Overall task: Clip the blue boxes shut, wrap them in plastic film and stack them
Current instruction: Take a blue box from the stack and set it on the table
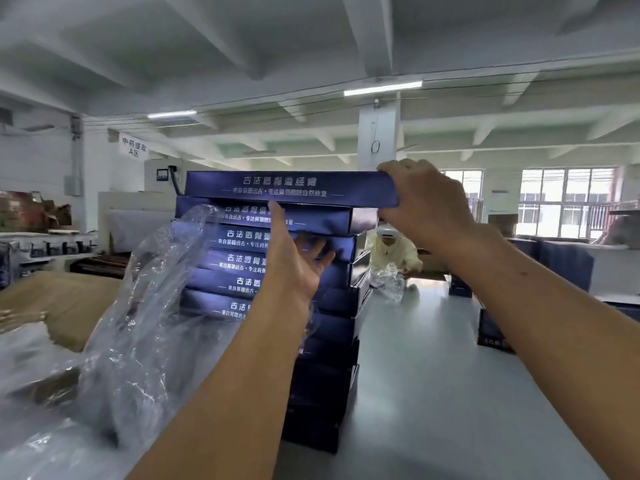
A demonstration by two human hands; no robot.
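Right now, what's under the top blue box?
Under the top flat blue cardboard box sits a stack of matching blue boxes on the grey table. The left hand and clear plastic film cover parts of it.

stack print: partly behind left hand | plastic film: cropped left

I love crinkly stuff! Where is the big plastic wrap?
In the head view, the clear plastic film bunches up on the left, against the stack of blue boxes and just left of the left hand.
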